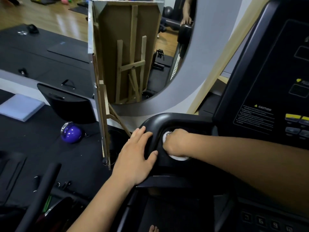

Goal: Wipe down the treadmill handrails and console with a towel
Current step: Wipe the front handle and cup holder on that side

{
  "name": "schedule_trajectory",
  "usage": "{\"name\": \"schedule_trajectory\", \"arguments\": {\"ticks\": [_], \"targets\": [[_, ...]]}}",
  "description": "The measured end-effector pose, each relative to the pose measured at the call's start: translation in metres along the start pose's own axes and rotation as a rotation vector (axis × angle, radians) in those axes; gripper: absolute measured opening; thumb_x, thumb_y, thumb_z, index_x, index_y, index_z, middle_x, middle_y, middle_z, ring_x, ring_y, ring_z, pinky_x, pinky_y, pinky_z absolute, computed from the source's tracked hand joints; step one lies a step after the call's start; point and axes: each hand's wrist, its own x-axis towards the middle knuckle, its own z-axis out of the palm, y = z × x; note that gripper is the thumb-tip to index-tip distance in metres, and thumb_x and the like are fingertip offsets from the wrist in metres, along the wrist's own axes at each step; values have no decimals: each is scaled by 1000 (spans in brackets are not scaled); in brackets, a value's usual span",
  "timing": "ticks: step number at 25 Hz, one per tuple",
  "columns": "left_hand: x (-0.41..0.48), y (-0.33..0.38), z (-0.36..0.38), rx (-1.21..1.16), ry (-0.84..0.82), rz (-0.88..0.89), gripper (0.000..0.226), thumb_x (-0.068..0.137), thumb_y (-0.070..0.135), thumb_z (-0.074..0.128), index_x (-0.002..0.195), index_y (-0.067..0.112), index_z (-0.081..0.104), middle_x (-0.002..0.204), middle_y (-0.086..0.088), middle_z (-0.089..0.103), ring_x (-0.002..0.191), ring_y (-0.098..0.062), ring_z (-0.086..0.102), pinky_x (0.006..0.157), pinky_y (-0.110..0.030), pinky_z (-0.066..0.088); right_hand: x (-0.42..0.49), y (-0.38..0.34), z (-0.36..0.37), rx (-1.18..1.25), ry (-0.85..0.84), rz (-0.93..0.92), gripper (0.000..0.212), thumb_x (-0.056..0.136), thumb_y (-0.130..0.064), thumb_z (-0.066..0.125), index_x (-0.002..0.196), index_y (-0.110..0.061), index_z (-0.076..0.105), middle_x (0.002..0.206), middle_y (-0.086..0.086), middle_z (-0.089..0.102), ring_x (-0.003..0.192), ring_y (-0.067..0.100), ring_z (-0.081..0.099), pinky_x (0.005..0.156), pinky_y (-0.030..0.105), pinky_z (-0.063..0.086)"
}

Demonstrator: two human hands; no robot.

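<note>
White towel is bunched in my right hand, fist closed, down in the cup holder at nine o'clock of the console. My left hand lies flat and empty on the rim. The console face and handrails, I'd judge, are yet to do.

The towel is seen as white. The console is coloured black, and it is marked with yellow patches and small pale writing. The cup holder rim is black and shiny. A ball on the floor is coloured bright purple with a silver band. The floor mats are black. The easel is made of light brown wood.
</note>
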Motion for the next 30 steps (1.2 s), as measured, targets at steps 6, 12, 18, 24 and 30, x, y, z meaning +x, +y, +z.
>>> {"name": "schedule_trajectory", "arguments": {"ticks": [6,12,18,24,30], "targets": [[1,-1,5,-1,11,-13,62,91,44,56,148,30,34,162,11,16,149,-9,15,119,-36,28,-26,25,31,311,285,2,31,78,-26,62,109,-30,67,107,1,61,98,25,62,79,30,50],[1,-2,5,3,23,-5,61,92,42,57,147,28,37,162,10,19,150,-7,10,121,-33,23,-8,0,21,700,342,353,13,78,-27,59,84,-15,60,97,7,68,96,29,65,73,27,48],[2,-1,5,25,24,-2,60,91,40,58,146,26,38,161,8,22,150,-7,11,119,-30,24,4,18,38,495,279,26,34,80,-17,64,111,-25,54,101,1,55,100,27,60,75,33,49],[0,0,5,25,20,2,60,91,39,58,146,25,39,162,6,23,151,-9,12,121,-33,23,-8,24,33,-233,640,-337,17,91,-23,54,103,-22,65,108,1,58,103,25,58,61,34,47],[0,1,5,30,22,0,61,93,41,56,149,27,35,163,8,18,151,-8,9,120,-30,20,-27,2,12,575,130,334,60,95,-58,36,116,-7,60,117,15,57,87,35,69,76,33,51]]}}
